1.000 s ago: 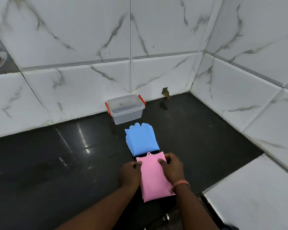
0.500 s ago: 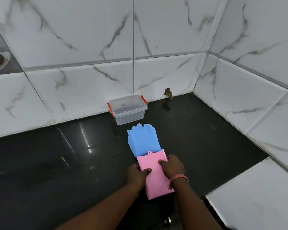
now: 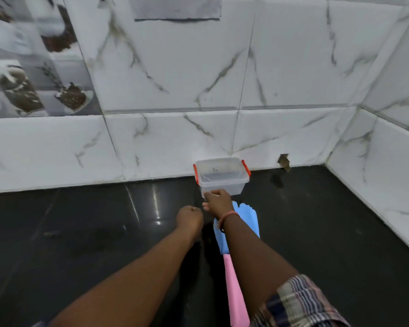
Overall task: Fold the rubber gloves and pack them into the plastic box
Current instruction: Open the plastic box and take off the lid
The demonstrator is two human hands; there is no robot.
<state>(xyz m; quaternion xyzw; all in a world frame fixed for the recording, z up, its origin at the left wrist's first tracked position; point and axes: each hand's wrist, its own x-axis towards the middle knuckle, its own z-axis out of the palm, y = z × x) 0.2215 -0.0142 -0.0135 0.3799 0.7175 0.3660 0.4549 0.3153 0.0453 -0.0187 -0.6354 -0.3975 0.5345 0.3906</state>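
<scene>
The clear plastic box (image 3: pixel 222 182) with orange handles stands open against the back wall on the black counter. My right hand (image 3: pixel 219 200) reaches to its near wall with curled fingers; whether it grips anything is hidden. My left hand (image 3: pixel 190 217) hovers beside it to the left, curled into a fist with nothing seen in it. The folded blue glove (image 3: pixel 247 219) lies just before the box, partly under my right wrist. The folded pink glove (image 3: pixel 234 291) lies nearer to me, mostly covered by my right forearm.
White marble-pattern tiled walls close the black counter (image 3: pixel 92 232) at the back and on the right. A small hole (image 3: pixel 284 161) sits in the wall base right of the box. Patterned tiles (image 3: pixel 33 67) cover the upper left wall.
Both hands have let go of the pink glove and stretched forward toward the box. The view has tilted up, showing more wall. The pink glove now lies under my right forearm.
</scene>
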